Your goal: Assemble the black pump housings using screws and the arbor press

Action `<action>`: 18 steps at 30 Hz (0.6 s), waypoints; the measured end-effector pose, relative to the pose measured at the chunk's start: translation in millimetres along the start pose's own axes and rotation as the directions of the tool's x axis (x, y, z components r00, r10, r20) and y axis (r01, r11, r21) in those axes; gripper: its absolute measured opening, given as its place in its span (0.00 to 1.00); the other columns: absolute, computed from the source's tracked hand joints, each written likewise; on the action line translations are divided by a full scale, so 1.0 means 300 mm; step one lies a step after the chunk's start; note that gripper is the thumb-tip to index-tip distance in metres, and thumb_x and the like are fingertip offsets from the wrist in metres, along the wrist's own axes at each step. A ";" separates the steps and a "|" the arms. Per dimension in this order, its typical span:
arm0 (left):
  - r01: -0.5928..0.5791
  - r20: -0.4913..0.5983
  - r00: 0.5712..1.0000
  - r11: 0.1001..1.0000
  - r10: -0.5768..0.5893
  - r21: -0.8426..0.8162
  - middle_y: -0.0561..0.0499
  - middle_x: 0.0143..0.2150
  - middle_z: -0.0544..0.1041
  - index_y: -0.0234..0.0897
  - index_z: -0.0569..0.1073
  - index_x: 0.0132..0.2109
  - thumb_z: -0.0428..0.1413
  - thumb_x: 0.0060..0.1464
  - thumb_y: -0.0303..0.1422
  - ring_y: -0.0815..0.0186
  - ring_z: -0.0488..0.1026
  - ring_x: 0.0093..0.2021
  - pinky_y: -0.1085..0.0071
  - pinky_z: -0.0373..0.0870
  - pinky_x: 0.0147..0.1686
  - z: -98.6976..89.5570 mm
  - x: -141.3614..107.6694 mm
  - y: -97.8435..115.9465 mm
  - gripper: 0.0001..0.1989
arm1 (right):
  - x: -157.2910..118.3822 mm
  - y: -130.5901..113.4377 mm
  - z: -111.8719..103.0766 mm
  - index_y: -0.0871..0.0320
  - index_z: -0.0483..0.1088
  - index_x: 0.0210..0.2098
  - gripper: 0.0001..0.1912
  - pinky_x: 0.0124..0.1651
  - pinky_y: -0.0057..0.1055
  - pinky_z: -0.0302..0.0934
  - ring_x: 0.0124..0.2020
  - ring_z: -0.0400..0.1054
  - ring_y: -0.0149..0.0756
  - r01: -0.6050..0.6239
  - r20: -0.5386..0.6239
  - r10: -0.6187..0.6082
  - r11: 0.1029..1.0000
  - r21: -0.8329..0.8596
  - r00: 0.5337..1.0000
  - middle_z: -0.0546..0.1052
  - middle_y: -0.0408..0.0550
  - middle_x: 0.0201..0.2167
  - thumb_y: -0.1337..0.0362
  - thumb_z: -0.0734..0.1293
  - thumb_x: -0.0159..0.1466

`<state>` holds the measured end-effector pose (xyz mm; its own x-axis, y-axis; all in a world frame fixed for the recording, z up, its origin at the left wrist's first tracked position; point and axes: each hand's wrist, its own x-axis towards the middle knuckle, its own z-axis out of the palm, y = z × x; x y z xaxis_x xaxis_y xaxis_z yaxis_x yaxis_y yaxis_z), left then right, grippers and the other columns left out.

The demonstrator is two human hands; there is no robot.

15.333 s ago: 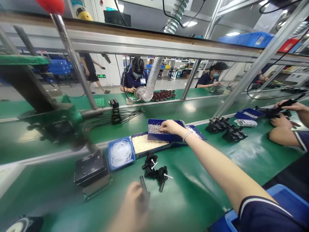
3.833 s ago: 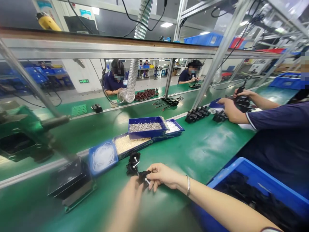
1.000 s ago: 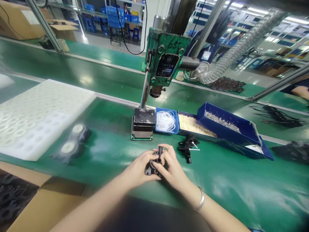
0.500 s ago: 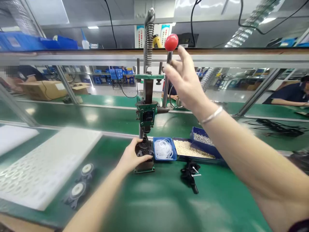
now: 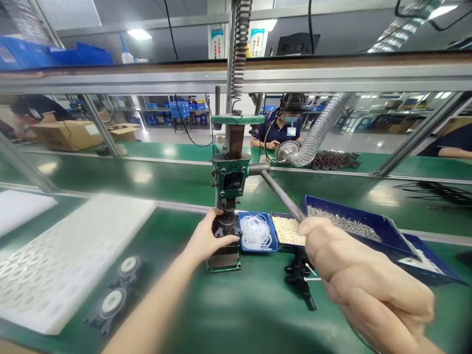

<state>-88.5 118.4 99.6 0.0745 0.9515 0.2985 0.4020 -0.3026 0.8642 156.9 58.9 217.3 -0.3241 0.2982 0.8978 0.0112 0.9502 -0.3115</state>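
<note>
A green hand-lever press (image 5: 233, 178) stands in the middle of the bench. My right hand (image 5: 363, 275) is wrapped round the end of its metal lever (image 5: 282, 194), hiding the red knob. The lever slants down to the right. My left hand (image 5: 203, 240) grips a round black plastic part (image 5: 227, 225) on the press base (image 5: 224, 263), thumb in front and fingers behind. The ram appears to be down on the part's top. Beside the right hand lie black parts (image 5: 299, 278) with two white cotton-swab-like sticks, partly covered by the hand.
A blue tray of clear rings (image 5: 273, 241), a tray of small beige pieces (image 5: 287, 230) and a blue bin of metal pins or screws (image 5: 393, 236) stand right of the press. At left are two black parts with white discs (image 5: 112, 302) and a white perforated board (image 5: 84, 255). A co-worker (image 5: 282, 125) sits opposite.
My right hand has closed on the lever and swung it down towards me to the right. The ram has come down onto the black part. My left hand still holds that part.
</note>
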 end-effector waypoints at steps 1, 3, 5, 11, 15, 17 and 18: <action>0.002 -0.001 1.000 1.000 -0.002 -0.005 0.49 0.47 0.77 0.42 0.64 0.51 0.68 0.44 0.41 0.58 0.75 0.47 0.64 0.70 0.49 0.002 0.000 -0.005 0.30 | -0.015 0.010 0.014 0.54 0.66 0.26 0.11 0.35 0.49 0.63 0.19 0.58 0.37 0.016 0.003 -0.016 1.000 0.018 1.000 0.63 0.44 0.17 0.64 0.62 0.66; 0.010 -0.009 1.000 1.000 -0.010 -0.016 0.49 0.48 0.77 0.42 0.64 0.51 0.68 0.44 0.41 0.58 0.76 0.47 0.63 0.71 0.50 0.006 0.000 -0.014 0.31 | -0.016 0.017 0.032 0.55 0.66 0.29 0.09 0.36 0.48 0.62 0.20 0.57 0.36 0.036 0.031 -0.038 0.998 0.051 0.999 0.62 0.43 0.18 0.67 0.60 0.66; 0.015 -0.022 1.000 1.000 -0.015 -0.017 0.49 0.47 0.76 0.41 0.63 0.51 0.68 0.44 0.40 0.59 0.76 0.47 0.63 0.71 0.50 0.009 0.000 -0.020 0.31 | 0.011 0.010 0.034 0.55 0.66 0.28 0.10 0.36 0.45 0.62 0.21 0.56 0.34 0.026 0.062 -0.030 0.997 0.074 0.998 0.62 0.43 0.18 0.69 0.60 0.65; 0.001 -0.032 0.999 1.000 -0.001 0.025 0.51 0.45 0.76 0.41 0.62 0.50 0.67 0.45 0.40 0.60 0.76 0.46 0.64 0.71 0.48 0.013 0.001 -0.023 0.30 | 0.053 -0.011 0.030 0.55 0.63 0.25 0.11 0.34 0.41 0.61 0.21 0.57 0.34 0.054 0.015 -0.056 0.991 0.121 0.998 0.62 0.42 0.18 0.69 0.61 0.64; -0.007 -0.048 0.999 0.998 0.010 0.063 0.50 0.45 0.76 0.41 0.63 0.51 0.67 0.44 0.41 0.59 0.76 0.45 0.63 0.71 0.47 0.002 0.013 -0.015 0.30 | 0.027 0.005 0.037 0.54 0.63 0.25 0.12 0.37 0.44 0.63 0.22 0.57 0.34 0.109 -0.014 -0.108 0.989 0.101 0.994 0.62 0.41 0.18 0.68 0.60 0.66; -0.015 -0.060 0.998 0.997 0.020 0.079 0.50 0.45 0.76 0.41 0.63 0.51 0.67 0.44 0.41 0.58 0.75 0.46 0.62 0.71 0.48 -0.005 0.007 -0.002 0.31 | 0.054 0.008 0.022 0.54 0.63 0.26 0.13 0.36 0.42 0.63 0.23 0.59 0.35 0.103 -0.002 -0.103 0.990 0.097 0.995 0.64 0.43 0.20 0.64 0.59 0.68; -0.022 -0.062 0.998 0.996 0.027 0.083 0.50 0.46 0.75 0.40 0.63 0.51 0.67 0.44 0.40 0.58 0.75 0.47 0.61 0.71 0.49 -0.005 -0.005 0.007 0.31 | 0.083 0.006 0.011 0.54 0.63 0.27 0.14 0.36 0.40 0.64 0.25 0.61 0.35 0.080 0.005 -0.081 0.992 0.101 0.997 0.65 0.44 0.22 0.61 0.59 0.69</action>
<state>-89.1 116.4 101.4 0.0286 0.9377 0.3463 0.4743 -0.3177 0.8211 145.8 67.8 238.1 -0.3285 0.2201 0.9185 -0.1104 0.9568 -0.2688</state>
